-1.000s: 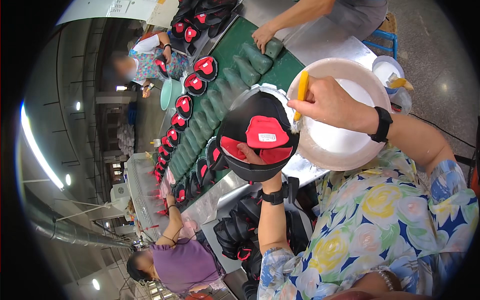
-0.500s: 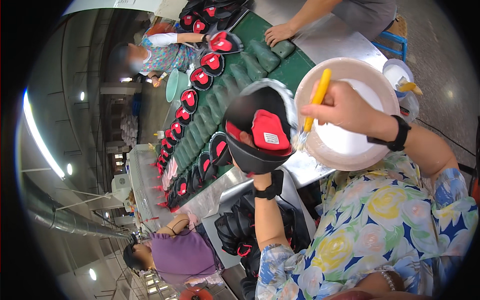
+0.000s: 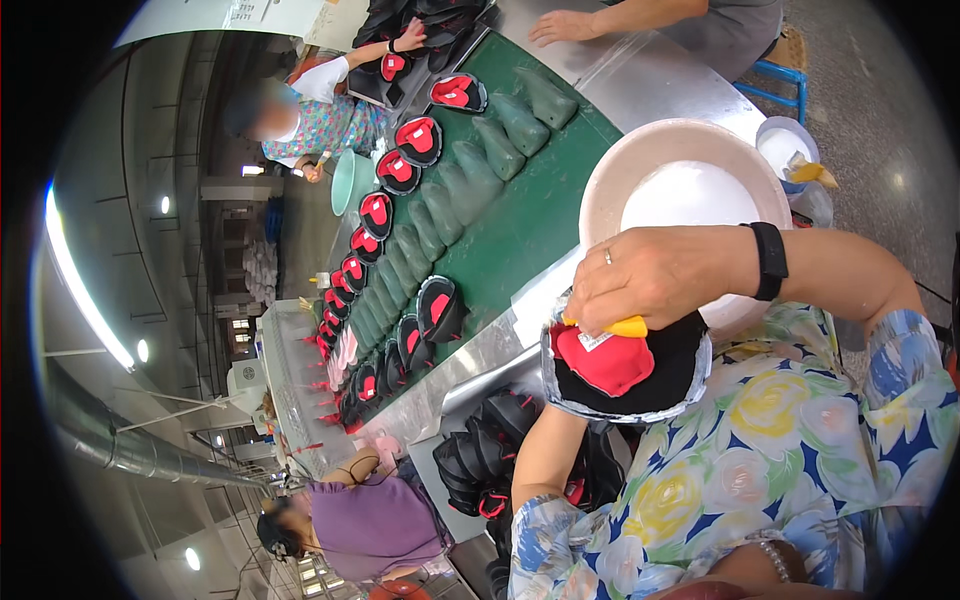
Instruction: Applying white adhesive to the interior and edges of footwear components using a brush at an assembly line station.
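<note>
A black shoe upper (image 3: 688, 372) with a red lining (image 3: 606, 362) is in front of my chest, its opening facing up and its edge coated white. My left forearm (image 3: 552, 450) runs up beneath it; the hand itself is hidden under the upper, which it holds up. Over the upper's far edge, my right hand (image 3: 650, 275) is closed around a yellow-handled brush (image 3: 628, 326). The bristles are hidden by my fingers and the upper. Just beyond my right wrist stands a pale pink basin (image 3: 602, 185) of white liquid.
A green belt (image 3: 540, 205) carries dark green foot-shaped lasts (image 3: 487, 148) and rows of black-and-red uppers (image 3: 418, 140). Right of the basin is a small tub (image 3: 775, 130) with another brush. More uppers (image 3: 470, 465) lie in a bin below left. Several co-workers stand around the belt.
My right hand has brought the brush from beside the basin onto the upper. The upper has turned and come nearer. Across the belt, a co-worker's hand has left a last; another has released an upper.
</note>
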The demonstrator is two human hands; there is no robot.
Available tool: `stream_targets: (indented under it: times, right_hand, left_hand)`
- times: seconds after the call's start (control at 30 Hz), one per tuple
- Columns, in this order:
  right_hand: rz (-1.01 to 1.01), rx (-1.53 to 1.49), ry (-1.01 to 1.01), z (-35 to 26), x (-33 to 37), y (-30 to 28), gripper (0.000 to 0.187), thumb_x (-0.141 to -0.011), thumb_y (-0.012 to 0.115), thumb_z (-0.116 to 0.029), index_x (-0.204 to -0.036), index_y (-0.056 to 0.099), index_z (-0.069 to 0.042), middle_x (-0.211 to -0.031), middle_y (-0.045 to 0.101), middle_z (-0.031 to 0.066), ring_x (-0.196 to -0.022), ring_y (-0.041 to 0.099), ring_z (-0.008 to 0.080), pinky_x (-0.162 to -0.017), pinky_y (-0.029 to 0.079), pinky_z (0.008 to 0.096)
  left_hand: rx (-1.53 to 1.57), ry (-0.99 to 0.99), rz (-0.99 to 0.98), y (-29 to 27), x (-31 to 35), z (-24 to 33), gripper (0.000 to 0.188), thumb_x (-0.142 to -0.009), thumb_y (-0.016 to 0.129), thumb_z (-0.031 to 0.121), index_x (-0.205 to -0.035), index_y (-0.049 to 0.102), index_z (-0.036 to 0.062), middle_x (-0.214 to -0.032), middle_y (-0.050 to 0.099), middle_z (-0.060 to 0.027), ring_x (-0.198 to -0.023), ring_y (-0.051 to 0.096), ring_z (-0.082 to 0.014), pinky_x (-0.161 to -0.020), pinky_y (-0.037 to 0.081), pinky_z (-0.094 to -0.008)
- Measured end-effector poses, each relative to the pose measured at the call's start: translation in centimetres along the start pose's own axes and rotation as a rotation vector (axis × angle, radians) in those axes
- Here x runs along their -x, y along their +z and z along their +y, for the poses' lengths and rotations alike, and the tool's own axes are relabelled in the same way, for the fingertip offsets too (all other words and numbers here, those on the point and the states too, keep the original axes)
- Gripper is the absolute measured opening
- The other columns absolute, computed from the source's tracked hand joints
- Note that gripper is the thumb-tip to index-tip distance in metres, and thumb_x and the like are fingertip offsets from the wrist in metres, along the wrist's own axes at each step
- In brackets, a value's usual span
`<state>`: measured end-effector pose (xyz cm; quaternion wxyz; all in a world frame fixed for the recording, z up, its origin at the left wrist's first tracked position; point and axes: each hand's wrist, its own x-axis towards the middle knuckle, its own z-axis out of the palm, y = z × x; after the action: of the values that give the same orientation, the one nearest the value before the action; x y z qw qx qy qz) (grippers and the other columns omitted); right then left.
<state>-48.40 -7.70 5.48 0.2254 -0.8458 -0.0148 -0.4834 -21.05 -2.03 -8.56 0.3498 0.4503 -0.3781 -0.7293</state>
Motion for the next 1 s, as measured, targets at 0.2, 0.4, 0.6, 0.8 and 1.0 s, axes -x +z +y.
stream_targets:
  times: [0.2,0.4,0.6,0.8,1.0]
  right_hand:
    - [-0.03,0.09,0.34,1.4,1.4,-1.7,0.016,-0.083,0.069,-0.012,-0.088,0.056,-0.004,-0.086,0.064,0.0122,-0.085,0.065,0.0326,-0.073,0.052,0.0423]
    - [-0.046,-0.001,0.634,2.0,2.1,-2.9,0.018,-0.083,0.07,-0.013,-0.085,0.056,-0.001,-0.074,0.064,0.0177,-0.069,0.065,0.0354,-0.064,0.05,0.0417]
    - [-0.27,0.086,0.816,1.7,1.9,-4.6,0.019,-0.08,0.071,-0.013,-0.079,0.058,0.001,-0.068,0.062,0.0184,-0.066,0.065,0.035,-0.062,0.049,0.0406]
    - [0.082,0.034,0.39,1.6,1.6,-4.7,0.015,-0.082,0.073,-0.01,-0.093,0.064,-0.004,-0.088,0.067,0.0141,-0.083,0.064,0.0336,-0.071,0.05,0.0413]
    - [-0.189,0.146,0.444,2.2,1.5,-5.2,0.018,-0.084,0.07,-0.011,-0.09,0.056,-0.003,-0.086,0.063,0.0135,-0.085,0.062,0.0371,-0.074,0.049,0.0444]
  left_hand:
    - [0.001,-0.005,0.066,1.8,1.1,1.6,0.04,-0.096,0.064,0.019,-0.132,0.055,0.0043,-0.128,0.06,-0.0113,-0.114,0.061,-0.0223,-0.097,0.053,-0.0373]
    - [0.002,-0.013,0.115,3.9,1.4,3.2,0.037,-0.095,0.068,0.02,-0.127,0.059,0.0053,-0.124,0.063,-0.0093,-0.109,0.064,-0.0194,-0.092,0.054,-0.0348]
    - [0.017,-0.019,0.186,5.6,1.0,5.1,0.034,-0.093,0.071,0.021,-0.123,0.063,0.0062,-0.119,0.066,-0.0073,-0.104,0.066,-0.0166,-0.088,0.056,-0.0322]
    - [0.268,-0.134,0.112,5.0,-0.2,6.0,0.038,-0.102,0.057,0.034,-0.128,0.059,0.0069,-0.111,0.07,-0.0106,-0.095,0.072,-0.0218,-0.081,0.061,-0.0367]
    - [-0.076,0.131,0.317,3.7,-0.4,6.7,0.05,-0.104,0.047,0.047,-0.127,0.057,0.0038,-0.111,0.07,-0.0108,-0.097,0.071,-0.0234,-0.083,0.061,-0.0407]
